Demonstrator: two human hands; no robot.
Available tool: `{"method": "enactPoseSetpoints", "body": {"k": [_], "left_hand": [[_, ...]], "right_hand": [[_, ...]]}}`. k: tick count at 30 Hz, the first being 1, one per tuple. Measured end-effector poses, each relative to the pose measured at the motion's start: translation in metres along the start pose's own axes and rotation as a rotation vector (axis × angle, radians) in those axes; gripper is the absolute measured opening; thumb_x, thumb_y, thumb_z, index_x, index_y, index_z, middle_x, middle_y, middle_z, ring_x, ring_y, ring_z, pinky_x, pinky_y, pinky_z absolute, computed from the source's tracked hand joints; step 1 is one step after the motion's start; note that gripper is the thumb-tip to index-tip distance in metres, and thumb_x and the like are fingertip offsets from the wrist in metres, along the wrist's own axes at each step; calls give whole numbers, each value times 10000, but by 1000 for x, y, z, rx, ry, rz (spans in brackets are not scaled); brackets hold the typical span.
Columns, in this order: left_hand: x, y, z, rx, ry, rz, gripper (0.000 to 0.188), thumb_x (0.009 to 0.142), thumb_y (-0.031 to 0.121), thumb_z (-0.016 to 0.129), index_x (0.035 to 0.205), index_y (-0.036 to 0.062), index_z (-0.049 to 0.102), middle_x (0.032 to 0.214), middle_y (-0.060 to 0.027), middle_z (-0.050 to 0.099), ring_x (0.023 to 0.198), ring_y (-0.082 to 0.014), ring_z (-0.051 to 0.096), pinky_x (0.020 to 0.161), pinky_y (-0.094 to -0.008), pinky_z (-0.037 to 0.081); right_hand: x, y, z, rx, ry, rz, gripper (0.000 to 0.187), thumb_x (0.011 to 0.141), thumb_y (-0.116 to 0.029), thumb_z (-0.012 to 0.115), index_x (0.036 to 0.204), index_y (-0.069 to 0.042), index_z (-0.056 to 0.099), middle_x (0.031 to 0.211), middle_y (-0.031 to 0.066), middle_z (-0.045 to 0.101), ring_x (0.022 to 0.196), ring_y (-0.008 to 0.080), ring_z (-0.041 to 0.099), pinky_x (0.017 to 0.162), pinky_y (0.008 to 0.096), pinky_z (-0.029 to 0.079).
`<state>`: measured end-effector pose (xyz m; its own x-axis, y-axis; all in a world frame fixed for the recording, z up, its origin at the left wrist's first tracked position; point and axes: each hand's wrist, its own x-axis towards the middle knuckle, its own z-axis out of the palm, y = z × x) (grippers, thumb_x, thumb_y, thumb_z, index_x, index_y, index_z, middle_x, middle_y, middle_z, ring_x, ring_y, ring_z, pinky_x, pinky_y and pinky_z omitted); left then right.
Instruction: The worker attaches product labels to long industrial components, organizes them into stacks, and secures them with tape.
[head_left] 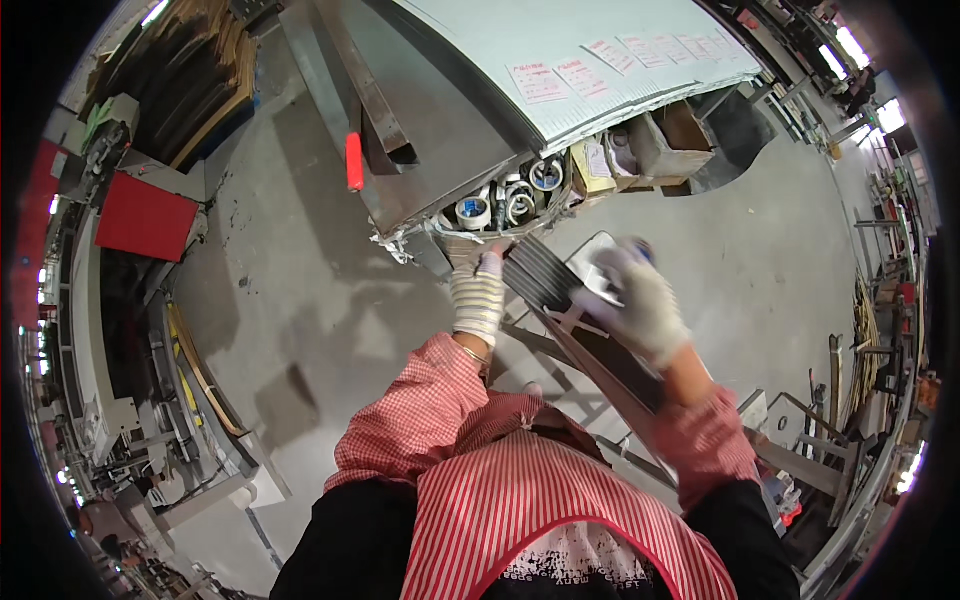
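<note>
Near the middle of the frame, the left hand point(478, 295), in a pale striped glove, is at the upper left end of the dark strips point(540, 272), its fingers drawn close together; whether it grips them or only rests against them I cannot tell. The strips lie side by side, slanting down to the right, atop a long dark beam point(615, 375) that runs on toward the lower right. Right of centre, the right hand point(645, 315), also gloved and blurred, is curled about a pale, shiny item point(597, 262) over the strips; its kind is too blurred to tell. Just above the left hand, tape rolls point(520, 208), some with blue cores, crowd a holder at the table's near edge. To their right are a yellow box point(593, 168) and an open carton point(680, 140). Across the top of the frame lies a white sheet point(480, 25) bearing a row of paper slips point(575, 78), with dark metal point(440, 110) to its left and a red handle point(354, 162) at the metal's left edge. A red panel point(148, 217) stands at the left of the frame.
</note>
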<state>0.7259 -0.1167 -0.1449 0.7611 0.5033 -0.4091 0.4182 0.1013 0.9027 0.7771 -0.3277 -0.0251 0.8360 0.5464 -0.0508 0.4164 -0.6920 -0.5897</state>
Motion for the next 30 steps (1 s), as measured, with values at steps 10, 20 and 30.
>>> {"method": "enactPoseSetpoints", "body": {"k": [10, 20, 30], "left_hand": [[0, 5, 2, 133, -95, 183, 344, 899, 301, 646, 1019, -18, 690, 899, -76, 689, 783, -170, 572, 772, -319, 468], [-27, 26, 30, 243, 295, 814, 386, 884, 255, 633, 1167, -5, 602, 1003, -135, 660, 825, -233, 592, 793, -359, 477], [-152, 92, 122, 1382, -1132, 1346, 533, 694, 150, 708, 1183, 68, 513, 1056, -121, 616, 992, -295, 607, 890, -400, 468]], "right_hand": [[-221, 92, -38, -243, -79, 332, 1004, 439, -374, 935, 1244, 24, 487, 1074, 245, 567, 982, 404, 582, 854, 462, 495], [-250, 105, -42, -258, 2, 241, 798, 528, -358, 860, 1149, 19, 529, 930, 223, 602, 871, 387, 600, 763, 455, 487], [-280, 130, -84, 94, -197, 312, 848, 619, -374, 874, 1219, 78, 479, 1078, 244, 586, 1027, 347, 579, 855, 413, 484]]}}
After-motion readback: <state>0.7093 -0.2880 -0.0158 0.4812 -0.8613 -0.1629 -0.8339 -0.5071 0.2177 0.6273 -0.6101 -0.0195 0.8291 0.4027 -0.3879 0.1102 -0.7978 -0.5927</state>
